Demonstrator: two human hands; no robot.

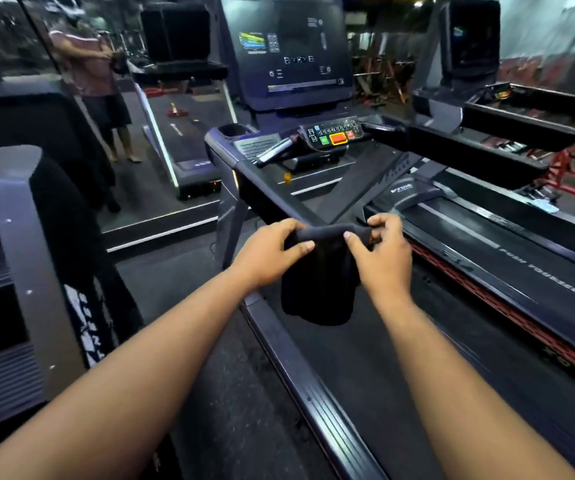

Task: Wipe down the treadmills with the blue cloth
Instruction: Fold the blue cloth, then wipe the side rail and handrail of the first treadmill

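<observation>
A dark blue cloth (319, 289) hangs in front of me, its top edge stretched between both hands. My left hand (268, 254) pinches the cloth's left top corner and my right hand (381, 251) pinches the right one. The cloth dangles just past the end of the treadmill's left handrail (265, 192), above the belt (365, 358). The treadmill's console (334, 133) with green, orange and red buttons and its large dark screen (286, 50) stand ahead.
A second treadmill (521, 271) runs along my right, with red trim on its side rail. Another machine (30, 258) stands close on my left. A mirror wall (106, 98) ahead left reflects a person and a treadmill.
</observation>
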